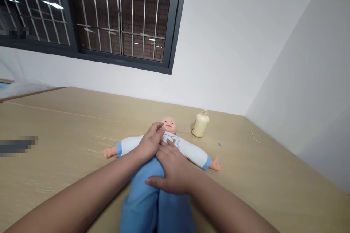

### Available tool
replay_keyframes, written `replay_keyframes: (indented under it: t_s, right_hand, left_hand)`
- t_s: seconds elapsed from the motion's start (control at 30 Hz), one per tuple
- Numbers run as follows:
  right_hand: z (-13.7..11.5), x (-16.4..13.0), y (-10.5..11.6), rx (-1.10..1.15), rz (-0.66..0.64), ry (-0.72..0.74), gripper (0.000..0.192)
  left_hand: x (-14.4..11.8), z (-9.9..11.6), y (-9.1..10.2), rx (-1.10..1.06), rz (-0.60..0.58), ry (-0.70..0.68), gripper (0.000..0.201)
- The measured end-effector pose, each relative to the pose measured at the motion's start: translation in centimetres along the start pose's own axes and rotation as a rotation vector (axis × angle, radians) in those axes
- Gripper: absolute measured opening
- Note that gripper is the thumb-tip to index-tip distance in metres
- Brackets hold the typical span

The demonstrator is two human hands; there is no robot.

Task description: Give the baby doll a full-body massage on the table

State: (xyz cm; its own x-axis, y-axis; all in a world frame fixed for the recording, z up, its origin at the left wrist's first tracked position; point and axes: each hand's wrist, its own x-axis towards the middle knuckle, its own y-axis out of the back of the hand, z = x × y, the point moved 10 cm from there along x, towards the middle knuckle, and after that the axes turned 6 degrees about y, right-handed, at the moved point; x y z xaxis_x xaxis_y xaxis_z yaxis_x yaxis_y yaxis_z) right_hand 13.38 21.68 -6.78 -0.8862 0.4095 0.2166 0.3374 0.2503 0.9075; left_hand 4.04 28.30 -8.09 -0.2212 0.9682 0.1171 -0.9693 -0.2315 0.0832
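Observation:
A baby doll [191,151] lies on its back on the wooden table [68,131], arms spread, in a white top with blue cuffs and blue trousers [147,204]. Its head [168,123] points away from me. My left hand [150,143] rests flat on the doll's chest, fingers reaching toward the neck. My right hand [172,169] lies flat across the doll's belly and waistband, thumb pointing left. Neither hand grips anything; both press on the clothing.
A cream lotion bottle [200,123] stands just right of the doll's head. A small blue scrap [220,144] and a thin white strip [255,137] lie further right. White walls meet at the table's far right corner; a barred window [117,18] is behind.

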Motion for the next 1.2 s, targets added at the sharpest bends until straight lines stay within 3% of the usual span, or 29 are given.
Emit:
replay_keyframes:
  t_s: [0.23, 0.43, 0.67, 0.73, 0.87, 0.97, 1.07, 1.2]
  right_hand:
    - [2.9, -0.6, 0.1, 0.002, -0.004, -0.148, 0.107]
    - [8.0, -3.0, -0.1, 0.059, -0.153, -0.387, 0.12]
    - [10.6, -4.5, -0.1, 0.073, -0.284, -0.437, 0.148]
    - [10.7, -4.5, -0.1, 0.074, -0.286, -0.444, 0.148]
    - [10.6, -4.2, -0.4, 0.071, -0.297, -0.419, 0.138]
    - [10.5, -4.2, -0.7, 0.08, -0.304, -0.412, 0.14]
    - [10.8, -4.6, -0.6, 0.081, -0.292, -0.442, 0.151]
    - [10.8, -4.7, -0.6, 0.091, -0.292, -0.425, 0.153]
  left_hand:
    - [-1.3, 0.6, -1.3, 0.281, -0.102, -0.141, 0.063]
    - [-2.4, 1.2, -1.3, 0.502, -0.094, -0.237, 0.068]
    - [-2.9, 1.2, -1.9, 0.739, -0.129, -0.306, 0.08]
    - [-4.1, 2.0, -3.5, 0.83, -0.257, -0.441, 0.082]
    - [-7.7, 3.1, -6.9, 0.888, -0.632, -0.699, 0.074]
    - [-7.6, 3.0, -7.2, 0.895, -0.662, -0.663, 0.069]
    - [-6.2, 2.5, -6.2, 0.898, -0.565, -0.547, 0.072]
    - [-4.4, 0.8, -4.0, 0.902, -0.46, -0.36, 0.089]
